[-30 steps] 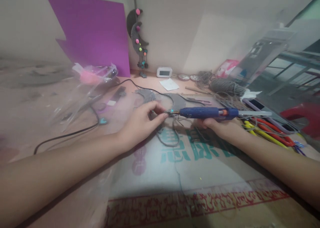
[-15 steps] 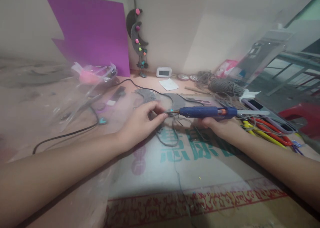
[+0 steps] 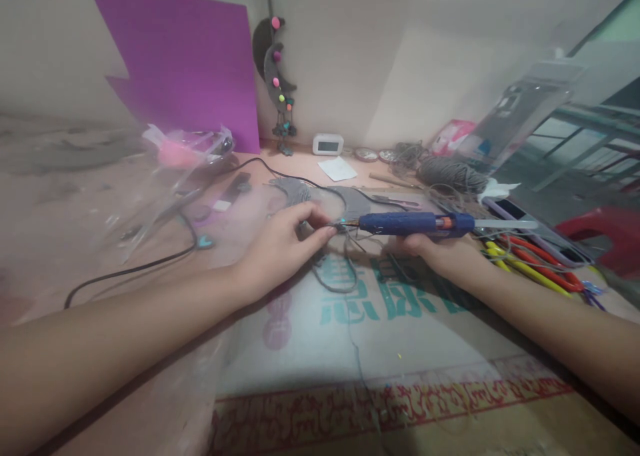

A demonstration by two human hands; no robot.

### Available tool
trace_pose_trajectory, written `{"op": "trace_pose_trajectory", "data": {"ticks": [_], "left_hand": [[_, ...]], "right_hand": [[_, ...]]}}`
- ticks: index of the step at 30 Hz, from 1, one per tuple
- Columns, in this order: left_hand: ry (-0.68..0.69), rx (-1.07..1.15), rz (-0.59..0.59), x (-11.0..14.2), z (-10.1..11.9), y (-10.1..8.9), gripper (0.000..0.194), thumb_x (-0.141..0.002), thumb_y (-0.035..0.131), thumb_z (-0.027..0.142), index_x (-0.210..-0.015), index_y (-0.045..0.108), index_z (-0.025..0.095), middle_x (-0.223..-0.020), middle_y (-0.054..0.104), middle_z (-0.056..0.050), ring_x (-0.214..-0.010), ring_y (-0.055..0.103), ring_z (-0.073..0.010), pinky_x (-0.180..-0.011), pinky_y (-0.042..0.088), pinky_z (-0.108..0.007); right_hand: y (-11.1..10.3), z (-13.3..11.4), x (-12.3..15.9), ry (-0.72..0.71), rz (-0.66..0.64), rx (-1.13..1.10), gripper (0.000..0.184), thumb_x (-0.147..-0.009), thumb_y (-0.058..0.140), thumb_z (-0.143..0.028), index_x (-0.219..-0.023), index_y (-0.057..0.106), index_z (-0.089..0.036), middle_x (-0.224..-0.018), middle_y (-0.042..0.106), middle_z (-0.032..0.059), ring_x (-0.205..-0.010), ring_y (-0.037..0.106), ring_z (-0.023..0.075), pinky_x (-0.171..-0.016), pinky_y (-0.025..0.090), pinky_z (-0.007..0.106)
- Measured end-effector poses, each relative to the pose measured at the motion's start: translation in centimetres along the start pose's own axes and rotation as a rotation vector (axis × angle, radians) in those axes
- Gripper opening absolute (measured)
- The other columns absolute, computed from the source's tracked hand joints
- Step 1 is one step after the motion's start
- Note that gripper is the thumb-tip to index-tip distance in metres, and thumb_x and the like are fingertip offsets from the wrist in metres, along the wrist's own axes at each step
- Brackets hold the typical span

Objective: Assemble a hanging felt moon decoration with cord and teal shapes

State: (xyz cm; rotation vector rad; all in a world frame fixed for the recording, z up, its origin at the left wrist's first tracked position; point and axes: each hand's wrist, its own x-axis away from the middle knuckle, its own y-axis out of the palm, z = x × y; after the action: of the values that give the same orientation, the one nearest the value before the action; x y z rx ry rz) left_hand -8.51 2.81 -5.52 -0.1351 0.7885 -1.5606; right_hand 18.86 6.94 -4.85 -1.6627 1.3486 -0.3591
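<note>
My right hand (image 3: 430,249) grips a blue glue gun (image 3: 410,224) held level, its nozzle pointing left. My left hand (image 3: 283,243) is closed in a pinch on a thin grey string (image 3: 340,269) right at the nozzle tip, where a small teal bead shows. The string loops down over a printed woven sack (image 3: 360,323) spread under both hands. A grey crescent-shaped piece (image 3: 300,191) lies just beyond my left hand.
A purple sheet (image 3: 185,63) and a hanging grey moon ornament (image 3: 275,69) lean on the back wall. A ball of grey yarn (image 3: 450,173), a white clock (image 3: 328,144), clear plastic bags (image 3: 185,156), a black cable (image 3: 150,263) and red and yellow sticks (image 3: 540,263) lie around.
Almost nothing: both hands and the glue gun stay in place, with only a slight shift of the view.
</note>
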Motion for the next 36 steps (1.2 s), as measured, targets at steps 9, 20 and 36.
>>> {"op": "trace_pose_trajectory", "data": {"ticks": [9,20,36], "left_hand": [[0.013,-0.015,0.000,-0.07,-0.03,-0.05,0.012,-0.091,0.061,0.031,-0.089,0.064,0.020,-0.087,0.069,0.000,-0.081,0.063,-0.0162,-0.079,0.049,-0.028],[-0.018,0.012,0.018,-0.10,-0.15,0.01,0.012,-0.090,0.061,0.032,-0.090,0.064,0.020,-0.088,0.070,-0.001,-0.084,0.063,-0.0168,-0.078,0.050,-0.028],[-0.011,0.004,0.011,-0.04,-0.23,0.01,0.013,-0.091,0.060,0.033,-0.091,0.065,0.020,-0.089,0.070,-0.001,-0.085,0.064,-0.0175,-0.081,0.049,-0.029]], "right_hand": [[0.19,-0.57,-0.21,0.030,0.051,-0.064,0.029,-0.076,0.065,-0.057,-0.073,0.068,-0.028,-0.081,0.076,0.0045,-0.091,0.072,0.0318,-0.084,0.060,0.045],[0.02,-0.96,-0.21,0.037,0.017,-0.102,0.034,-0.074,0.065,-0.062,-0.068,0.064,-0.029,-0.075,0.075,0.0042,-0.084,0.073,0.0317,-0.079,0.061,0.044],[0.15,-0.87,-0.22,0.029,0.015,-0.095,0.033,-0.076,0.064,-0.061,-0.068,0.065,-0.029,-0.076,0.074,0.0050,-0.089,0.071,0.0328,-0.080,0.059,0.044]]}}
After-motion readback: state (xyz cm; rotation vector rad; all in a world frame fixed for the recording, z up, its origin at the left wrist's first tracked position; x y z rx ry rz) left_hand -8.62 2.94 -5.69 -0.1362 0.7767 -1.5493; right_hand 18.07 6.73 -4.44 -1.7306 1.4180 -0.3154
